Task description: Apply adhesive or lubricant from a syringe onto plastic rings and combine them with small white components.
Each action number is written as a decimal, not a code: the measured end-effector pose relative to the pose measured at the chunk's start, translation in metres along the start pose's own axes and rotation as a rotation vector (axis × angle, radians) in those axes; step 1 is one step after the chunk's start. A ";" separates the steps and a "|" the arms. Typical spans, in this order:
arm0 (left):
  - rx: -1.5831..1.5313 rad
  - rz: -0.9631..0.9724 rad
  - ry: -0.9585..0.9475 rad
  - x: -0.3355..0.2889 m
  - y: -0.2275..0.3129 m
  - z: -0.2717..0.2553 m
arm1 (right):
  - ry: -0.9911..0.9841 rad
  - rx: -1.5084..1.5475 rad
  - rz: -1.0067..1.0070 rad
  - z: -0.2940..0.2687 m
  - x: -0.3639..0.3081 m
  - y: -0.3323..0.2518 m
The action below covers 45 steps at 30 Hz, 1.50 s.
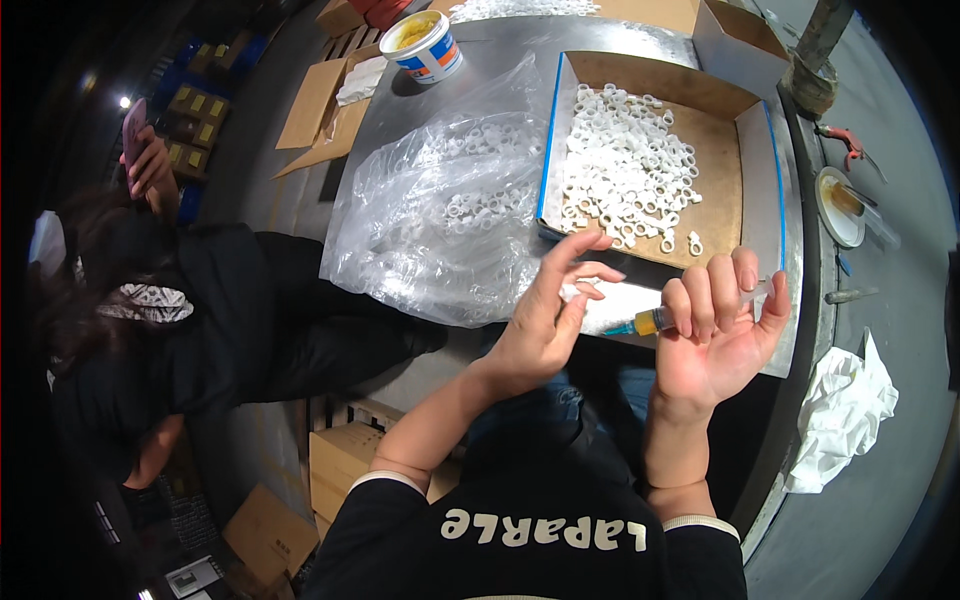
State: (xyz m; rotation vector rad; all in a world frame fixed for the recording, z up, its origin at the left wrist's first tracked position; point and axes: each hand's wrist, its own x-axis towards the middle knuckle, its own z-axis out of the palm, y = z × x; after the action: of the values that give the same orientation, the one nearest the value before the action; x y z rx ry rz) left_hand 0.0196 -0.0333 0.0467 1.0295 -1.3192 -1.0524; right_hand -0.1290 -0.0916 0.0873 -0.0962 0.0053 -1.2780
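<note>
Between thumb and fingers of my left hand [540,325] is a small white plastic ring [570,292], partly covered by the fingertips. My right hand [712,340], palm up, is closed around a clear syringe [648,322] with yellow paste inside. Its teal tip [622,329] points left, a short gap from my left fingers. Just beyond both hands stands an open cardboard box [722,165] with blue edges. Many loose white rings [625,160] lie in it, mostly toward its left side.
Left of the box, a clear plastic bag [400,210] holds more rings. A white tub [432,64] of yellow paste stands behind it. To the right lie red-handled pliers [850,145], a white plate [835,225] and crumpled paper [845,410]. Another person [230,310] holds a phone [133,130] at left.
</note>
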 end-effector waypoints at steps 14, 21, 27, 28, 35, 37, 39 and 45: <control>0.321 -0.063 -0.120 -0.005 0.024 0.004 | -0.184 -0.348 -0.063 -0.008 -0.012 0.025; 0.452 -0.040 -0.132 -0.008 0.031 0.005 | -0.217 -0.373 -0.074 -0.011 -0.018 0.034; 0.457 0.000 -0.133 -0.007 0.023 0.004 | -0.235 -0.536 -0.106 -0.011 -0.023 0.034; 0.446 -0.001 -0.126 -0.008 0.025 0.003 | -0.242 -0.539 -0.105 -0.009 -0.023 0.036; 0.380 -0.091 -0.185 0.001 0.027 0.003 | -0.091 -0.267 -0.017 -0.013 -0.003 0.022; 0.186 -0.141 -0.140 0.003 0.021 0.002 | 0.011 -0.142 -0.010 -0.014 0.001 0.014; 0.209 -0.120 -0.146 0.011 0.020 0.000 | 0.076 -0.092 -0.041 -0.013 0.003 0.007; 0.744 0.264 0.167 0.079 0.018 -0.008 | 0.062 -0.034 -0.106 -0.014 0.004 -0.008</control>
State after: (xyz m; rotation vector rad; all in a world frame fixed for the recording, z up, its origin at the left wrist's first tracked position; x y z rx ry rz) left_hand 0.0263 -0.1060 0.0825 1.3937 -1.6922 -0.2503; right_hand -0.1363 -0.0992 0.0738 -0.0864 0.0763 -1.3869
